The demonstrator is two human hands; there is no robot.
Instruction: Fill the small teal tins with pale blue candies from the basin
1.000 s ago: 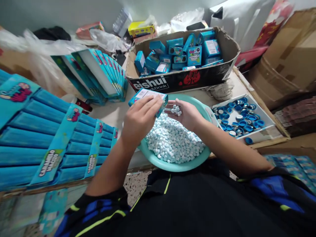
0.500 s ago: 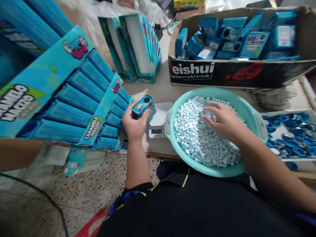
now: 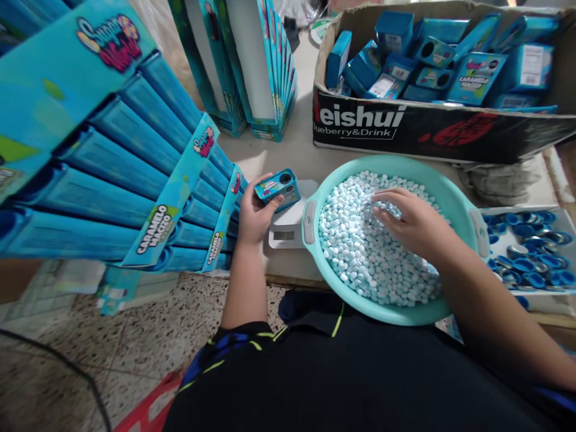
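My left hand (image 3: 255, 213) is closed around a small blue box (image 3: 278, 187) with a dark round opening on its upper face. The box is above a white scale (image 3: 288, 231), whose small display shows. To the right, a round turquoise basin (image 3: 346, 300) is filled with small white and pale blue candies (image 3: 355, 240). Over the candies is my right hand (image 3: 407, 222), its fingers curled around something shiny and clear, partly hidden by the fingers.
Stacked blue display boxes (image 3: 126, 150) fill the left side. Folded blue cartons (image 3: 270, 72) stand behind the scale. A black cardboard box (image 3: 360, 123) of small blue boxes is at the back right. Blue caps (image 3: 531, 258) lie in a white tray at the right.
My left hand and the small blue box have moved to the right, over the scale. My right hand stays over the candies with little change. The view has shifted slightly.
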